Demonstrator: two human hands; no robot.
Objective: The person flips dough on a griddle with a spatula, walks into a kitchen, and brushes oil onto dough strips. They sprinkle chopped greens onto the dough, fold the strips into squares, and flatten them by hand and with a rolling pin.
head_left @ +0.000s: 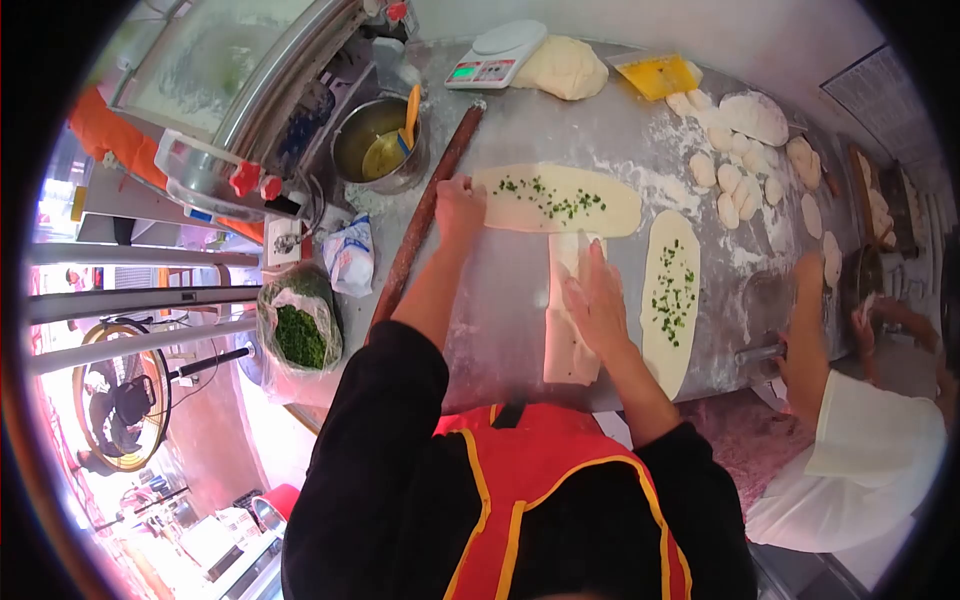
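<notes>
My left hand (460,212) is at the left end of a long flat dough sheet (615,212) sprinkled with chopped green onion. Its fingers are curled closed at the sheet's edge, right beside a long dark rolling pin (412,240). My right hand (593,300) lies with fingers stretched out over a folded strip of dough (570,360) below that sheet. Part of the strip is hidden under the hand. To the right, another dough sheet (655,350) with green onion on it lies lengthwise on the metal worktop (500,320).
At the back are a digital scale (497,55), a dough lump (562,68) and a yellow scraper (657,77). A pot (382,145) with a brush and a bag of chopped greens (300,335) stand left. Several dough pieces (738,190) and a co-worker's arm (808,330) are right.
</notes>
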